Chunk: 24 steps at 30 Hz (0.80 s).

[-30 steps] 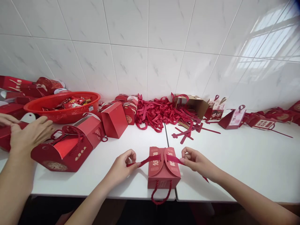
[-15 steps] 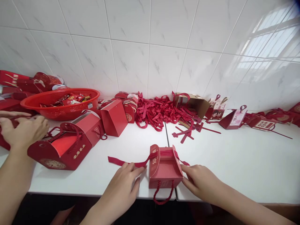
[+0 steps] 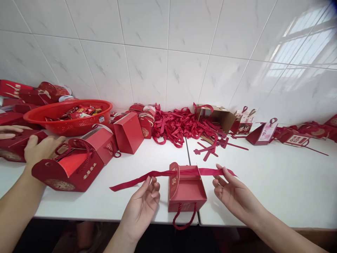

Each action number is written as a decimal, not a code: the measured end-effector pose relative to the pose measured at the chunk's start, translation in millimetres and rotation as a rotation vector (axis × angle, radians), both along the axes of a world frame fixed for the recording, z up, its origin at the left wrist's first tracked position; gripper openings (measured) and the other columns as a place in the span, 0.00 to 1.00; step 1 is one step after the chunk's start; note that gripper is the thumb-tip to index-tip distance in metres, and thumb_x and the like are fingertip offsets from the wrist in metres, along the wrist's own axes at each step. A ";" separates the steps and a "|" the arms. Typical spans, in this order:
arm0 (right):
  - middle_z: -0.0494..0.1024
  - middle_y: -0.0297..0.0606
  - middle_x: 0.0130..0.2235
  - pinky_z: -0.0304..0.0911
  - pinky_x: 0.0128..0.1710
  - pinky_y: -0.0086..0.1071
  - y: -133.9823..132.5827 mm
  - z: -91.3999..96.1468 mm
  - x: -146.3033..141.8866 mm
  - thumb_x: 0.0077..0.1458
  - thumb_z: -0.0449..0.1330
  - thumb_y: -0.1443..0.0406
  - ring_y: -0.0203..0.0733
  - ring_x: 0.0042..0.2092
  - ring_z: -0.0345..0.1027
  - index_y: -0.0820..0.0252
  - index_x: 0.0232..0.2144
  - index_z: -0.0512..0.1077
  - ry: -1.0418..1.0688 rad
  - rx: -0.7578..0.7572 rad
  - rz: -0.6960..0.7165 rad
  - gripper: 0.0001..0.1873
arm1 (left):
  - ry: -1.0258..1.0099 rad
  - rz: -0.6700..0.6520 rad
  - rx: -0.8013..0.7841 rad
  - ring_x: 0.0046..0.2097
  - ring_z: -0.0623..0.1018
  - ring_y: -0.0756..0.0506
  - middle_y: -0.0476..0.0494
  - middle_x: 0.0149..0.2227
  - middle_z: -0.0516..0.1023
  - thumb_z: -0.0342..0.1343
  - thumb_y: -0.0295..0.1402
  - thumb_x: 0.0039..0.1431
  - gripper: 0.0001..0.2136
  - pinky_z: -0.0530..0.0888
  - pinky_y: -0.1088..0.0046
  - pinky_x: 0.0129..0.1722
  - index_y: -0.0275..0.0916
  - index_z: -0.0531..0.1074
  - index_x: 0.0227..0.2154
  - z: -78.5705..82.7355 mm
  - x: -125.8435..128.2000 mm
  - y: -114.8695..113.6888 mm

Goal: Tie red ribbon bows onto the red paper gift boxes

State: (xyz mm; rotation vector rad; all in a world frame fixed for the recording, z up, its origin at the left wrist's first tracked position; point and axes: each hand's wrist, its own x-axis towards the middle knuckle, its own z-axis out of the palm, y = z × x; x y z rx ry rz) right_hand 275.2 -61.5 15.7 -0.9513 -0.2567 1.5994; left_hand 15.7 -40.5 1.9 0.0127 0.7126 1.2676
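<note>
A small red gift box [image 3: 187,192] with a rope handle stands at the front edge of the white table [image 3: 265,186], its top flaps open. A long red ribbon [image 3: 131,182] runs through the flaps and sticks out on both sides. My left hand [image 3: 144,201] is palm up just left of the box, fingers apart, fingertips under the ribbon. My right hand [image 3: 231,189] is palm up to the right of the box, fingers spread, with the ribbon's right end lying across the fingertips.
Another person's hands [image 3: 40,149] rest on red boxes at the left, by a large red handled box [image 3: 71,169]. A red basket [image 3: 79,127] of sweets, a heap of ribbons [image 3: 181,124], a cardboard box [image 3: 219,117] and more gift boxes line the tiled wall.
My hands let go of the box sides and turned palm up under the ribbon, which now lies stretched across the box top. The other person's hands shifted on their box.
</note>
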 end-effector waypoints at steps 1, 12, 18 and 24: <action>0.71 0.31 0.30 0.68 0.27 0.23 -0.9 -0.4 1.9 0.50 0.66 0.60 0.32 0.30 0.68 0.48 0.42 0.74 0.008 -0.012 -0.021 0.14 | -0.011 0.023 -0.012 0.28 0.76 0.52 0.45 0.29 0.74 0.49 0.22 0.63 0.08 0.71 0.82 0.20 0.34 0.70 0.29 0.8 1.7 0.7; 0.75 0.32 0.28 0.72 0.28 0.21 -10.4 -0.8 32.8 0.46 0.70 0.62 0.32 0.30 0.70 0.56 0.39 0.77 -0.188 0.031 -0.123 0.15 | 0.263 0.203 0.179 0.27 0.77 0.52 0.52 0.26 0.75 0.62 0.28 0.53 0.03 0.69 0.82 0.17 0.37 0.73 0.27 4.1 -9.3 10.2; 0.73 0.32 0.24 0.70 0.29 0.19 -9.2 14.1 41.3 0.42 0.72 0.60 0.31 0.28 0.67 0.59 0.36 0.78 -0.358 0.159 -0.157 0.17 | 0.484 0.212 0.362 0.29 0.75 0.51 0.49 0.30 0.77 0.69 0.42 0.42 0.15 0.70 0.81 0.21 0.37 0.77 0.30 20.0 -16.9 15.2; 0.75 0.30 0.27 0.67 0.31 0.23 5.8 50.7 39.0 0.44 0.71 0.59 0.31 0.28 0.66 0.53 0.28 0.77 -0.628 0.512 -0.264 0.09 | 0.692 0.427 0.650 0.32 0.73 0.52 0.50 0.32 0.78 0.70 0.32 0.41 0.11 0.69 0.81 0.24 0.39 0.79 0.31 60.2 -17.5 32.4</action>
